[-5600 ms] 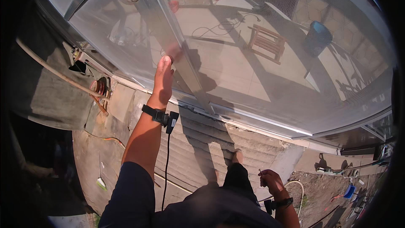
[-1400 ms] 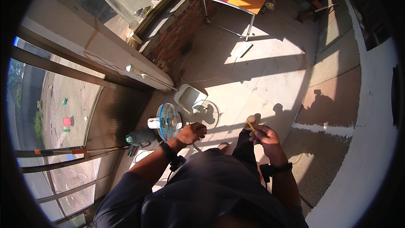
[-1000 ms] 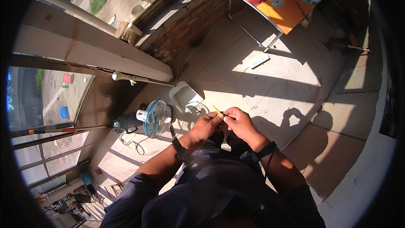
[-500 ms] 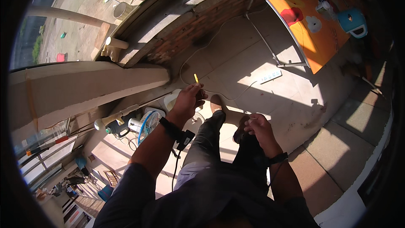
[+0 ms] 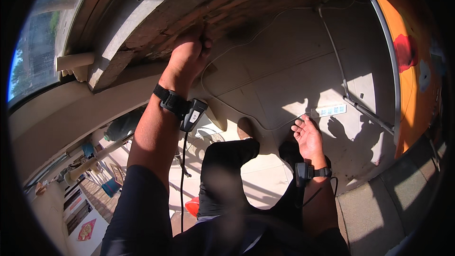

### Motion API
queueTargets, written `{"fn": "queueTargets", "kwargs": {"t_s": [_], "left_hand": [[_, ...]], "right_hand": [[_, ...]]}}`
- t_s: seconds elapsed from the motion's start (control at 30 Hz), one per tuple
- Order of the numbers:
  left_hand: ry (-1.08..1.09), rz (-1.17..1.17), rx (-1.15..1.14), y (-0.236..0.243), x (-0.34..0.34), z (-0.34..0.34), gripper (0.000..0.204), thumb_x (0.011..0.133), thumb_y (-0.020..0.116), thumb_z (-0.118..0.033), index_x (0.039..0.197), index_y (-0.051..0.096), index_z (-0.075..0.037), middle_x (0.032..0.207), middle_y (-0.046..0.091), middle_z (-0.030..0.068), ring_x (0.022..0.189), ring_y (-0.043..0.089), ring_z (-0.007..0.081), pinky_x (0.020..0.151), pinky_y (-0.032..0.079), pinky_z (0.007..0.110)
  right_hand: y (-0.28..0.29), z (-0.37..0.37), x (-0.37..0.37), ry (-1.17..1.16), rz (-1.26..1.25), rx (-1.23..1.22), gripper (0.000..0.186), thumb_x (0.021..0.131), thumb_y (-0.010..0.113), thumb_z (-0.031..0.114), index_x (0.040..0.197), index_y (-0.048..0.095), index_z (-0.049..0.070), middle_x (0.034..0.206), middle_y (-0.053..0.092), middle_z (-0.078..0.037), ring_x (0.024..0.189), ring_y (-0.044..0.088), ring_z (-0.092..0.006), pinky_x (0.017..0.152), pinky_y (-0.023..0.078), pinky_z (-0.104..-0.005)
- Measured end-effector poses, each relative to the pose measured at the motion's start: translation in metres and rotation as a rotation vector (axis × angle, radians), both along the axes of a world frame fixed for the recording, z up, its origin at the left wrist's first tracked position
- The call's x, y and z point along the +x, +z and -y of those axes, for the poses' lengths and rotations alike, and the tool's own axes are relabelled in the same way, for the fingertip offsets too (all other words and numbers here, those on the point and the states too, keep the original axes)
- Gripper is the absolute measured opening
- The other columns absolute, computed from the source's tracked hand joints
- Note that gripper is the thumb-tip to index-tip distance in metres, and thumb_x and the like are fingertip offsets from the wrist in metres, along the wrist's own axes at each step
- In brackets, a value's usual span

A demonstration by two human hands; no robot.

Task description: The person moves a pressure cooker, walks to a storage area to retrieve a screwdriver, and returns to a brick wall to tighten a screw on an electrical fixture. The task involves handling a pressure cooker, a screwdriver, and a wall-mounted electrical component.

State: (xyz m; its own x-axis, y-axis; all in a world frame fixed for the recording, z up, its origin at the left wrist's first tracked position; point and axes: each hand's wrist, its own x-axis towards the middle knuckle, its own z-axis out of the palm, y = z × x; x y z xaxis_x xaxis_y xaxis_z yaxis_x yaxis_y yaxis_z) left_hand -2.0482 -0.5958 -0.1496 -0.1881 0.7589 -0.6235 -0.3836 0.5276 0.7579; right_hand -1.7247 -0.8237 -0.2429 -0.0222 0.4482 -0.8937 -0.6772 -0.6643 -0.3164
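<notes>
My left hand is stretched forward to the shaded brick wall below the window ledge. Its fingers are curled, their tips partly lost in shadow, and whatever they hold cannot be made out. My right hand is held palm up over the floor with loosely bent fingers apart and nothing in them. In the picture it lies just left of a white power strip on the tiles. A thin pale cable runs from the strip in a curve toward the wall. Both wrists wear black straps with small boxes.
An orange-topped table with metal legs stands at the right, a red patch on its top. A pale beam crosses the left side. A red round object sits beside my left leg.
My left hand, which held a small yellow stick, has moved forward and up to the brick wall; the stick no longer shows. My right hand has turned palm up and opened. The view has shifted.
</notes>
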Motion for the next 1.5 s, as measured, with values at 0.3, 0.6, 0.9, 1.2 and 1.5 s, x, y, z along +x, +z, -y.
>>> {"fn": "queueTargets", "kwargs": {"t_s": [0.3,0.6,0.9,1.2,1.5], "left_hand": [[0.066,-0.04,0.161,-0.052,-0.002,-0.032,0.016,0.099,0.047,-0.024,0.097,0.052,-0.009,0.071,0.049,-0.002,0.053,0.039,0.0063,0.044,0.028,0.019],[0.139,0.026,0.276,-0.059,0.002,-0.038,0.017,0.099,0.043,-0.019,0.096,0.054,-0.007,0.073,0.05,-0.0017,0.055,0.04,0.0066,0.047,0.03,0.02],[0.143,0.053,0.395,-0.07,-0.008,-0.063,0.015,0.1,0.042,-0.017,0.096,0.052,-0.008,0.073,0.049,-0.0018,0.056,0.04,0.0067,0.046,0.031,0.02],[0.183,0.044,0.308,-0.065,0.009,-0.059,0.018,0.101,0.037,-0.016,0.092,0.049,-0.007,0.071,0.049,-0.0007,0.053,0.04,0.006,0.042,0.029,0.018],[0.233,0.166,0.515,-0.091,-0.01,-0.082,0.015,0.099,0.038,-0.013,0.091,0.049,-0.009,0.072,0.046,-0.001,0.054,0.041,0.0075,0.044,0.031,0.021]], "right_hand": [[-0.045,-0.09,-0.003,0.42,0.073,0.254,0.025,0.094,0.054,0.021,0.114,0.056,0.006,0.087,0.063,-0.006,0.073,0.061,-0.0149,0.065,0.045,-0.0249],[-0.063,-0.149,-0.003,0.541,0.091,0.506,0.026,0.094,0.053,0.02,0.114,0.054,0.003,0.089,0.063,-0.009,0.075,0.062,-0.0154,0.065,0.046,-0.0245],[-0.077,-0.172,-0.004,0.572,0.083,0.636,0.029,0.094,0.053,0.019,0.118,0.054,0.003,0.091,0.064,-0.009,0.075,0.064,-0.0161,0.064,0.047,-0.0244],[-0.084,-0.176,-0.009,0.593,0.069,0.678,0.032,0.094,0.054,0.019,0.121,0.052,0.003,0.092,0.064,-0.01,0.075,0.064,-0.0161,0.064,0.048,-0.0236],[-0.088,-0.181,-0.009,0.564,0.059,0.681,0.032,0.093,0.052,0.015,0.123,0.053,0.004,0.092,0.065,-0.009,0.075,0.064,-0.015,0.064,0.049,-0.0238]]}}
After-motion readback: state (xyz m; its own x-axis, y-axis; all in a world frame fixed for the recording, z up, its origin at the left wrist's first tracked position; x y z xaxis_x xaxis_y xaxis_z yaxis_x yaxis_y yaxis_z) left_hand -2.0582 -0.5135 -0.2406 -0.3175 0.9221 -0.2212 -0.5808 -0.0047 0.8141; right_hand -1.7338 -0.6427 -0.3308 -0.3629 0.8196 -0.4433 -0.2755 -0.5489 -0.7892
